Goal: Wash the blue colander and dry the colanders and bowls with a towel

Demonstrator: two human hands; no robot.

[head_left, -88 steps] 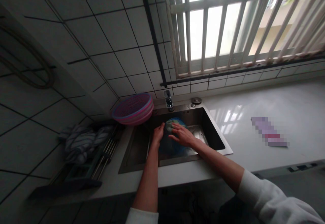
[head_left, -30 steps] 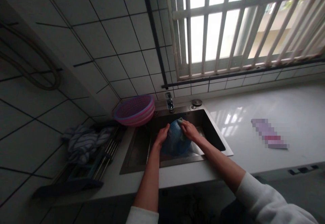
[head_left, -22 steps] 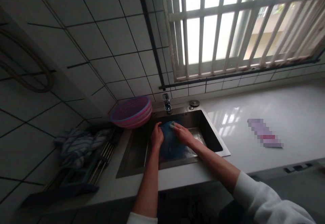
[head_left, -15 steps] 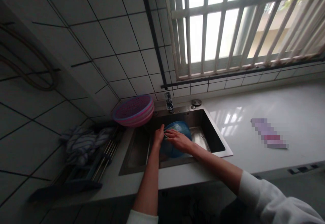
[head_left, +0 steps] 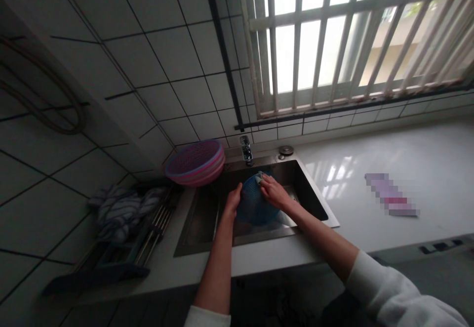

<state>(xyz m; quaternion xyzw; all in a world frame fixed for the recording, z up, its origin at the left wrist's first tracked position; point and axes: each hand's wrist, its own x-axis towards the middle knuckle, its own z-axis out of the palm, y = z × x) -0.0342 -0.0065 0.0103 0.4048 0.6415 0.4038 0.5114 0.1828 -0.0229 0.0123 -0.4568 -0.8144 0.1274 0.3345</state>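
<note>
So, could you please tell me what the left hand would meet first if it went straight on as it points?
Beyond the blue basket whose edge it holds, the left hand would probably meet the sink's back wall first, roughly below the tap, though depth is unclear here.

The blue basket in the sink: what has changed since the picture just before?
The right hand has moved right and farther from the person, away from the left hand, taking the green cloth along. Nothing visibly was let go. The left hand still holds the blue basket; the pink baskets and faucet stayed.
</note>
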